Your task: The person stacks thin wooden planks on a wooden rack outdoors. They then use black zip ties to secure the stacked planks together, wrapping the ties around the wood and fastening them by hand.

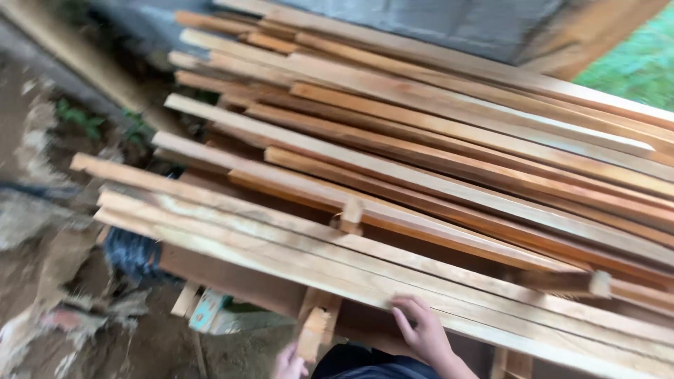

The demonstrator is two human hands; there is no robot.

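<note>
A big stack of long, pale and reddish wooden planks (pixel 421 161) slants from upper left to lower right. My right hand (pixel 421 330) rests with its fingers curled on the near edge of the frontmost plank (pixel 281 253) at the bottom of the view. My left hand (pixel 290 363) is low at the bottom edge, closed around a short upright piece of wood (pixel 314 330) under the stack. The picture is blurred, so finer detail of the grip is unclear.
Bare dirt ground (pixel 42 281) with rubble and scraps lies to the left. A dark bundle (pixel 130 254) sits under the plank ends. A grey wall (pixel 456 21) stands behind the stack, with green plants (pixel 632 63) at the far right.
</note>
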